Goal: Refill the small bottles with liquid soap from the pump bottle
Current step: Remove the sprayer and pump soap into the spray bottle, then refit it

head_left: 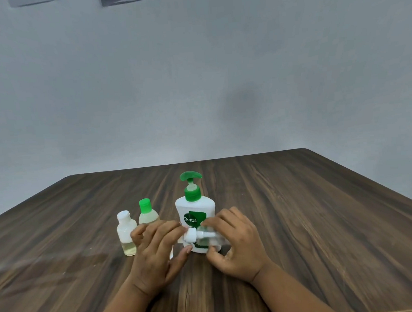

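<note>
A white pump bottle (195, 211) with a green pump head stands upright at the table's middle. In front of it my right hand (236, 247) grips a small clear bottle (208, 236) held sideways. My left hand (155, 249) pinches that bottle's white cap (189, 235) with thumb and fingers. To the left stand two more small bottles: one with a white neck (126, 234) and a little yellowish liquid at its bottom, and one with a green cap (147, 212), partly hidden behind my left hand.
The dark wood-grain table (299, 222) stretches wide on both sides and ends at a grey wall behind. A faint wet-looking smear (50, 261) lies on the table's left part.
</note>
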A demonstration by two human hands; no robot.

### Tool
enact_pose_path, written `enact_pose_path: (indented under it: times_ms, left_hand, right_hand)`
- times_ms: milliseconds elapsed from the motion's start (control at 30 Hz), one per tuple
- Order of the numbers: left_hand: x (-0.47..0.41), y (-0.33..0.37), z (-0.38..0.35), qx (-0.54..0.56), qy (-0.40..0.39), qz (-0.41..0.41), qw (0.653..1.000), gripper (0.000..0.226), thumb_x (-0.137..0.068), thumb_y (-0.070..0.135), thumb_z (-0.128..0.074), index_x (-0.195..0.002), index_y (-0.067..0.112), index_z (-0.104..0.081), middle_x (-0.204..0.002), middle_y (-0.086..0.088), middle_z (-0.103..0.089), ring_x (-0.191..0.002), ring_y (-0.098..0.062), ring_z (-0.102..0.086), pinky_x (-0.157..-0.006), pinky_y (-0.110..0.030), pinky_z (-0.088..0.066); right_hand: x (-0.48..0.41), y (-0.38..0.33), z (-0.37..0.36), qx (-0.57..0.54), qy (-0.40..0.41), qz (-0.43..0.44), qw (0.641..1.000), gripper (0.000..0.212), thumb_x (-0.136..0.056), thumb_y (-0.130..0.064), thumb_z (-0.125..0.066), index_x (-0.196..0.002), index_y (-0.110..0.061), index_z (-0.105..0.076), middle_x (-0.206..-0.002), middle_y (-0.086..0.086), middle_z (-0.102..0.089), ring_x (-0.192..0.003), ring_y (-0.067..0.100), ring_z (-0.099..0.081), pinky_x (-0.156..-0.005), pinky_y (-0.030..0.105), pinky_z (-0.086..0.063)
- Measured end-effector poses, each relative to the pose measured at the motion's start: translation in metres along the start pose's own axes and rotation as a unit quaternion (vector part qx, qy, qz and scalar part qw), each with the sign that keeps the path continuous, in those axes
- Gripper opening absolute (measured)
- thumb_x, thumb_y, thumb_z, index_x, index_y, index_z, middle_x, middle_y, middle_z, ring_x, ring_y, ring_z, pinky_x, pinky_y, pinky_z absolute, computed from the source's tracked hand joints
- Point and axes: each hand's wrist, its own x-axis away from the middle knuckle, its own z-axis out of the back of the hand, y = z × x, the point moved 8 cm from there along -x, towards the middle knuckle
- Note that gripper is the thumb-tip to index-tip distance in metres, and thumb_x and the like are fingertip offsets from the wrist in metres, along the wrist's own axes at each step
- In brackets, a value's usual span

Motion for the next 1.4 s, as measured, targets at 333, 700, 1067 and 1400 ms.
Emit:
enact_pose_path:
  times_ms: [333,700,1067,1400]
  left_hand:
    - [0.0,0.001,-0.007,-0.048,-0.033,-0.013,0.998,0.03,-0.097,0.045,-0.037,-0.091,0.021,-0.054,-0.065,0.006,-0.06,-0.074,-0.011,-0.046,-0.075,-0.031,-0.027]
    - [0.005,-0.035,0.006,0.141,-0.003,0.207,0.968,0.067,-0.078,0.073,-0.047,-0.111,0.014,-0.051,-0.095,0.0,-0.06,-0.081,-0.018,-0.055,-0.089,-0.02,-0.025]
    - [-0.001,0.001,-0.006,0.164,-0.036,0.097,0.981,0.052,-0.1,0.042,-0.013,-0.101,0.016,-0.058,-0.099,0.006,-0.054,-0.091,-0.005,-0.049,-0.08,-0.039,-0.031]
    - [-0.001,-0.015,-0.002,0.15,0.01,0.171,0.974,0.034,-0.098,0.047,-0.032,-0.078,0.026,-0.048,-0.083,0.016,-0.043,-0.077,0.001,-0.038,-0.079,-0.024,-0.028]
  right_hand:
    - [0.002,0.001,-0.001,0.026,0.013,0.023,0.999,0.036,-0.062,-0.017,-0.069,-0.098,-0.019,-0.07,-0.083,-0.003,-0.057,-0.078,0.015,-0.049,-0.062,0.031,-0.044]
    - [0.003,-0.003,0.0,-0.011,0.017,0.005,1.0,0.027,-0.076,-0.03,-0.063,-0.097,-0.014,-0.064,-0.077,-0.002,-0.058,-0.066,0.012,-0.051,-0.055,0.032,-0.044]
    - [0.011,-0.017,-0.039,-0.037,-0.186,0.018,0.982,0.036,-0.081,-0.055,-0.052,-0.091,-0.02,-0.056,-0.064,-0.004,-0.059,-0.054,0.012,-0.051,-0.051,0.02,-0.03]
    - [0.013,-0.011,-0.037,-0.02,-0.132,-0.01,0.991,0.04,-0.073,-0.055,-0.064,-0.065,-0.018,-0.048,-0.056,-0.007,-0.049,-0.048,0.009,-0.041,-0.044,0.02,-0.029]
